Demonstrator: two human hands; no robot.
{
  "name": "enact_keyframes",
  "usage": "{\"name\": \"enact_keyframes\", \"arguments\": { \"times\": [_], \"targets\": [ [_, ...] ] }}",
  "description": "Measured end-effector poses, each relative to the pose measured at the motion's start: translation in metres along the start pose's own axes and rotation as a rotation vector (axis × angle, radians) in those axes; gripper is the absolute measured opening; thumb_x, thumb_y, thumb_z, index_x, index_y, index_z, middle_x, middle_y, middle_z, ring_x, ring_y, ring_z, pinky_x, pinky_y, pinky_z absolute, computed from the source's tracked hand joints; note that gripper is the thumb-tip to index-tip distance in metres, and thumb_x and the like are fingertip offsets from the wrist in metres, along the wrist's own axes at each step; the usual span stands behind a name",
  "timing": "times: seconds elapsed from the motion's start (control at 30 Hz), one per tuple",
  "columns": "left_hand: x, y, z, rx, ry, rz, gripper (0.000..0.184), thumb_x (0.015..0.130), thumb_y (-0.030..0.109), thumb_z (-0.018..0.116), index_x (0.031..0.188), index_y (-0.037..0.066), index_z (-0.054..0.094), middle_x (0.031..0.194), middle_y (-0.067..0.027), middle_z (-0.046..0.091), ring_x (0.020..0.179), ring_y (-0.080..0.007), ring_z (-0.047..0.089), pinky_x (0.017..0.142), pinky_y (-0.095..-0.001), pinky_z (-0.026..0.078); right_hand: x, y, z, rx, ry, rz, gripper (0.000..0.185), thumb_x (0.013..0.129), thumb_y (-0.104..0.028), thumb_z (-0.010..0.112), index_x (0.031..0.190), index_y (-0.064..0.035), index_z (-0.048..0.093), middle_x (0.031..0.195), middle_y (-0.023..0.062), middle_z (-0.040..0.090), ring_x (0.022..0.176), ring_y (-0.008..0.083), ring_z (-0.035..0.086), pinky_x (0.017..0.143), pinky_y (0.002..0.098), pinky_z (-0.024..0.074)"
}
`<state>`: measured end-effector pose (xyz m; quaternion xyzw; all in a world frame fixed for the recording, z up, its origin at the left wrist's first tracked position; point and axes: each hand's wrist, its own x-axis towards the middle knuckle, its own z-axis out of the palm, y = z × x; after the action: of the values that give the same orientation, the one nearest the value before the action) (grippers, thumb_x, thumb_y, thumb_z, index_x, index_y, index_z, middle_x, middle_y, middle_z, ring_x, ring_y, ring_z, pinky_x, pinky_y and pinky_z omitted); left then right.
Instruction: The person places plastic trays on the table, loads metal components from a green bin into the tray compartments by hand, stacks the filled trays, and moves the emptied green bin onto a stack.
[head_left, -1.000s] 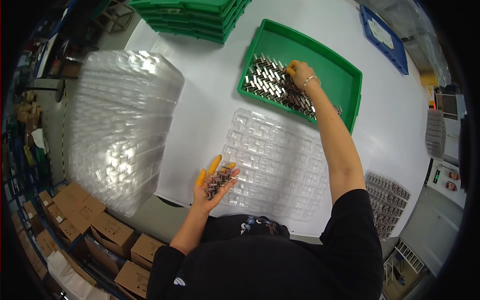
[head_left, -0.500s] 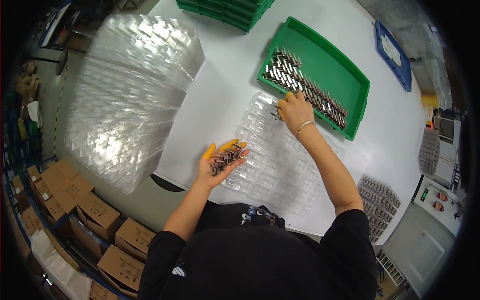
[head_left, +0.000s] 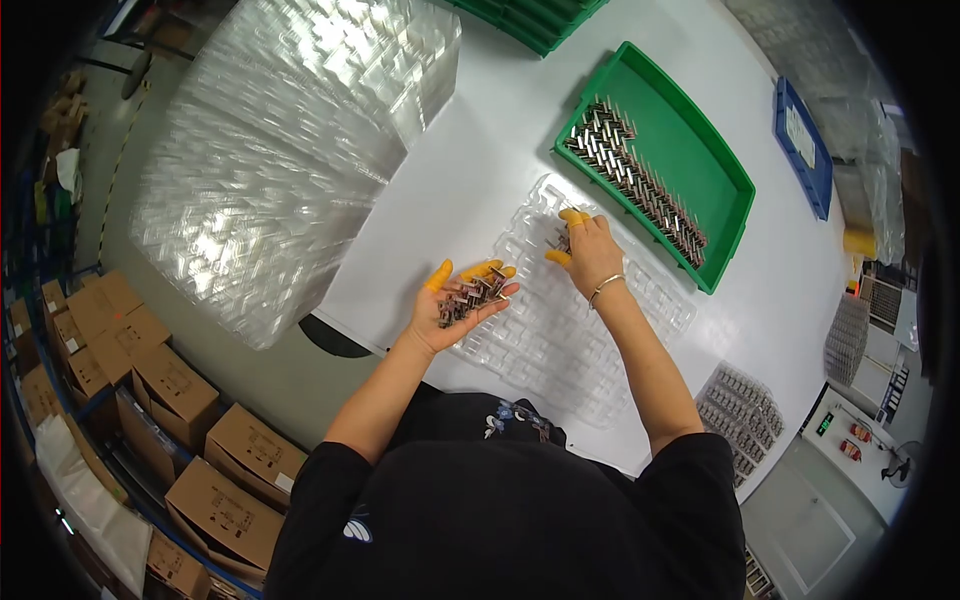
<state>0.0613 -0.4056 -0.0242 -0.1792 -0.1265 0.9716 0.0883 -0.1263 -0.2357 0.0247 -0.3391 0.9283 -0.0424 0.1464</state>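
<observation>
My left hand (head_left: pixel 432 324), with yellow covers on some fingertips, is palm up and cupped around a pile of small metal cylinders with thin pins (head_left: pixel 468 301). It hovers over the left edge of a clear plastic blister tray (head_left: pixel 548 350). Above the far part of that tray, my right hand (head_left: pixel 596 254) pinches several more of these metal cylinders (head_left: pixel 563 241) between its yellow-covered fingers. Just beyond, a green bin (head_left: pixel 690 130) holds slanted rows of the same metal cylinders (head_left: pixel 640 184) along its near side.
A large stack of clear blister trays (head_left: pixel 290 170) stands on the left of the white table (head_left: pixel 430 215). Stacked green bins (head_left: pixel 540 25) are at the back. A filled tray (head_left: pixel 740 415) lies to the right, a blue bin (head_left: pixel 803 145) farther back. Cardboard boxes (head_left: pixel 225 510) sit lower left.
My right hand has drawn back from the rim of the green bin to over the clear tray, holding metal cylinders. The whole view has shifted slightly; my left hand keeps its pile.
</observation>
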Motion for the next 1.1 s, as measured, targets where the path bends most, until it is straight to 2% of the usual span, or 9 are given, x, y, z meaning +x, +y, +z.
{"name": "enact_keyframes", "arguments": {
  "times": [0.2,0.33,0.53,0.7,0.83,1.0,1.1],
  "targets": [
    [-0.002,-0.001,0.001,-0.041,0.017,0.001,0.066,0.097,0.034,0.043,0.141,-0.013,0.029,0.143,-0.0345,0.034,0.135,-0.0490,0.034,0.112,-0.0535,0.030,-0.017,0.001,0.006,0.156,0.078,0.033,0.047,0.075,-0.012,0.073,0.118,-0.0127,0.055,0.098,0.0046,0.061,0.098,0.0245,0.054,0.082,0.0332,0.0500],
    [-0.009,-0.003,-0.001,-0.095,0.042,-0.011,0.066,0.097,0.033,0.043,0.141,-0.014,0.027,0.144,-0.0345,0.034,0.135,-0.0488,0.033,0.113,-0.0534,0.030,-0.034,-0.023,0.013,0.197,-0.061,-0.026,0.050,0.075,-0.010,0.073,0.121,-0.0123,0.054,0.105,0.0058,0.059,0.101,0.0245,0.053,0.083,0.0335,0.0491],
    [-0.031,-0.009,-0.004,-0.104,0.037,-0.018,0.065,0.097,0.030,0.043,0.141,-0.015,0.026,0.144,-0.0342,0.033,0.135,-0.0479,0.034,0.114,-0.0527,0.028,-0.051,-0.037,0.018,0.257,0.077,0.006,0.049,0.077,-0.009,0.070,0.123,-0.0097,0.054,0.120,0.0097,0.055,0.106,0.0286,0.053,0.087,0.0357,0.0496],
    [-0.044,-0.016,-0.009,-0.173,0.058,-0.009,0.065,0.096,0.026,0.043,0.143,-0.013,0.019,0.147,-0.0355,0.026,0.139,-0.0475,0.025,0.115,-0.0567,0.023,-0.077,-0.047,0.036,0.346,0.079,-0.052,0.048,0.076,-0.004,0.069,0.122,-0.0101,0.054,0.118,0.0078,0.053,0.104,0.0266,0.052,0.088,0.0332,0.0475],
    [-0.052,-0.022,-0.013,-0.159,0.142,-0.053,0.059,0.098,0.025,0.041,0.140,-0.015,0.027,0.145,-0.0326,0.033,0.136,-0.0427,0.035,0.115,-0.0509,0.027,-0.077,-0.064,0.046,0.495,0.280,-0.068,0.039,0.078,-0.004,0.067,0.115,-0.0088,0.059,0.114,0.0088,0.055,0.101,0.0261,0.053,0.085,0.0324,0.0473],
    [-0.057,-0.029,-0.024,-0.107,0.166,-0.094,0.056,0.099,0.023,0.040,0.139,-0.015,0.030,0.144,-0.0310,0.036,0.135,-0.0423,0.037,0.115,-0.0498,0.028,-0.109,-0.074,0.031,0.413,0.269,-0.136,0.027,0.080,-0.007,0.066,0.107,-0.0077,0.063,0.105,0.0094,0.058,0.093,0.0264,0.054,0.081,0.0321,0.0465],
    [-0.059,-0.037,-0.033,-0.063,0.231,-0.112,0.055,0.099,0.023,0.039,0.138,-0.014,0.032,0.142,-0.0302,0.039,0.133,-0.0420,0.039,0.115,-0.0493,0.029,-0.123,-0.076,0.042,0.491,0.219,-0.068,0.022,0.080,-0.008,0.066,0.102,-0.0073,0.064,0.099,0.0090,0.058,0.089,0.0263,0.054,0.079,0.0326,0.0459]
  ]
}}
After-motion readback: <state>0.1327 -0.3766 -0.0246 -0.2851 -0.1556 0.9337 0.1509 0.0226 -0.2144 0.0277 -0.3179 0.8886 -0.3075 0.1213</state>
